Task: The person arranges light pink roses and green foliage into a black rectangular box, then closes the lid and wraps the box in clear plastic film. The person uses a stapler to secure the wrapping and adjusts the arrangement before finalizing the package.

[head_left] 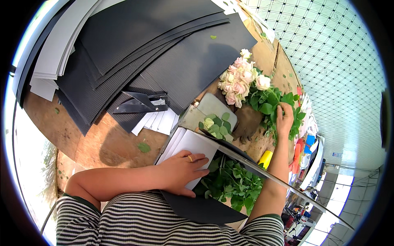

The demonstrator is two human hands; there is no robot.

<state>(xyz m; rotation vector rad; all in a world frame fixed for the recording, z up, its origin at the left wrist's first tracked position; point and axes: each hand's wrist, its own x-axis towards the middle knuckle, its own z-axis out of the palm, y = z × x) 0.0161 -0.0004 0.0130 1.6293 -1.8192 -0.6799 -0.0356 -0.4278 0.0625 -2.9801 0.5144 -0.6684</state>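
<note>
My left hand point(183, 172) lies flat with fingers spread on a white sheet point(197, 143), above a black corrugated sheet point(205, 209) at my front. On the right, my right hand point(285, 119) is closed, its fingertips pinching green rose leaves point(269, 107) beside a bunch of pale pink roses point(239, 82). The stems in that bunch are hidden under foliage. Between my hands, a pale rose head with leaves point(209, 123) rests by a grey metal plate point(217, 107). More leafy stems point(234, 182) show under a long metal bar point(283, 184) slanting down to the right.
Black corrugated sheets point(164, 65) are stacked across the far side of the wooden table point(90, 141). A black stapler-like tool point(141, 103) lies on them, beside white paper pieces point(158, 122). White sheets point(61, 45) stand at far left. A yellow object point(266, 159) is near my right forearm.
</note>
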